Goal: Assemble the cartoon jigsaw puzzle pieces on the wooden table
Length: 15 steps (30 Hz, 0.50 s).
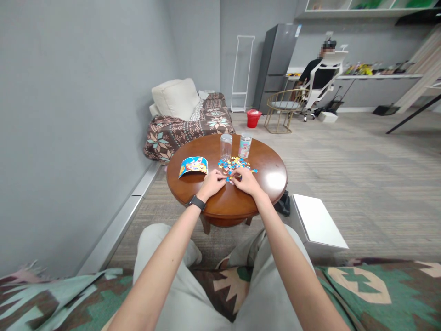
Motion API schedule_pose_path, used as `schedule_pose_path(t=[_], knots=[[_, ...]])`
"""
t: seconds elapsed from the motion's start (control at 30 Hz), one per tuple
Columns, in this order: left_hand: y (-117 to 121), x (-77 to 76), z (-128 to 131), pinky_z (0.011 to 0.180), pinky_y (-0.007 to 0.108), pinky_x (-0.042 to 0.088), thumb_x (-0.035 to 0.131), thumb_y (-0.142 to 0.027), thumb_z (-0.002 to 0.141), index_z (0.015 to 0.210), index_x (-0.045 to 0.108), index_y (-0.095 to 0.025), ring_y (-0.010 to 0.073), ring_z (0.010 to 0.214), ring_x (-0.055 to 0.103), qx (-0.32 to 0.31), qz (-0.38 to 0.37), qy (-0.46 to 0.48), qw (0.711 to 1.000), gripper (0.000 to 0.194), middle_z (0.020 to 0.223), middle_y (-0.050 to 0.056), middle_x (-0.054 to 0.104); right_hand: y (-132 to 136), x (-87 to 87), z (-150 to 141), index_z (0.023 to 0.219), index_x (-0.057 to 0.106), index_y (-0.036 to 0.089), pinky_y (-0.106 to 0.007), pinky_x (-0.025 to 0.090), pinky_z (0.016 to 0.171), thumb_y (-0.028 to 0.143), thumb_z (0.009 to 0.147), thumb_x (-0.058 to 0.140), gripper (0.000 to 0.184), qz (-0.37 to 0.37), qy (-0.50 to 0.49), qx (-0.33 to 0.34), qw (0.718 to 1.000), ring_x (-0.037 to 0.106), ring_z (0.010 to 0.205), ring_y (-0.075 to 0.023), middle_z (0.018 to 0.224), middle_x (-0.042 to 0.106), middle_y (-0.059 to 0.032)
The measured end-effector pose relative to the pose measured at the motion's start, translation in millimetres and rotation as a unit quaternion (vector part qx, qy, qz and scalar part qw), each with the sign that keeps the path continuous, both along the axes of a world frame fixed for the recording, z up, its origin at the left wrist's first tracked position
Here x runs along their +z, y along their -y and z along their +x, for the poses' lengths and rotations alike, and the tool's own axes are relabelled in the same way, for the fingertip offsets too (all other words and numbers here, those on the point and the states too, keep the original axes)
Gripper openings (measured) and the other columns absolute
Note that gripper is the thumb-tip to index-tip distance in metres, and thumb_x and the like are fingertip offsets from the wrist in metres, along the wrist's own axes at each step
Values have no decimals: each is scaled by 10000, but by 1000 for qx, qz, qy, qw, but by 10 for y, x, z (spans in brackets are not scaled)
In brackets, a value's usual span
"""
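Puzzle pieces (pixel 238 163) lie loose on the round wooden table (pixel 225 202), the closest few in the narrow gap between the two hands, in from the near edge. The left hand (pixel 211 184), a dark watch (pixel 197 202) on its wrist, comes in from the left; its thumb and fingers are drawn nearly together. The right hand (pixel 246 181) faces it, fingers curled down and likewise almost closed, at the near side of the spread. Whether either one grips a piece, I cannot tell. Most of the spread is straight beyond the fingertips, its longer direction running left to right and reaching further toward the right edge, so the right hand is nearer to the bulk of it. Toward the left edge, a curved picture sheet (pixel 193 166) sits apart from the pieces. Just behind them, on the far-edge side, a clear jar (pixel 226 149) and a labelled jar (pixel 245 147) stand upright, side by side.
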<state>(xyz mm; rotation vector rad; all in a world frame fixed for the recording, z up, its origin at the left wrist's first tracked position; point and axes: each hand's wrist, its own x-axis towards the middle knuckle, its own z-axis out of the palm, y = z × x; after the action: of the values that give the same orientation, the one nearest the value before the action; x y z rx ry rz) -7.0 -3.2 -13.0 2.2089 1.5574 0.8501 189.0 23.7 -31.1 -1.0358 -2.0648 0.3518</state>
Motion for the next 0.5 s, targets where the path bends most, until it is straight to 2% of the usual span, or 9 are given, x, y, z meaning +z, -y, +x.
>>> schedule_pose_path(t=[0.17, 0.5], knots=[[-9, -23, 12, 933, 341, 517, 636, -222, 849, 1202, 723, -217, 193, 918, 647, 6, 0, -20, 1000, 363, 1006, 48, 634, 19, 4, -3, 886, 681, 216, -392, 481, 919, 184, 768, 656, 125, 10, 23, 5, 1000, 617, 953, -239, 943, 710, -59], [-46, -61, 7, 900, 325, 527, 617, -190, 843, 1078, 754, -190, 183, 877, 648, 16, -4, -13, 1000, 273, 989, 56, 625, -81, -81, 12, 877, 682, 207, -392, 496, 899, 124, 752, 624, 161, -8, 6, -36, 999, 630, 894, -227, 923, 708, -60]])
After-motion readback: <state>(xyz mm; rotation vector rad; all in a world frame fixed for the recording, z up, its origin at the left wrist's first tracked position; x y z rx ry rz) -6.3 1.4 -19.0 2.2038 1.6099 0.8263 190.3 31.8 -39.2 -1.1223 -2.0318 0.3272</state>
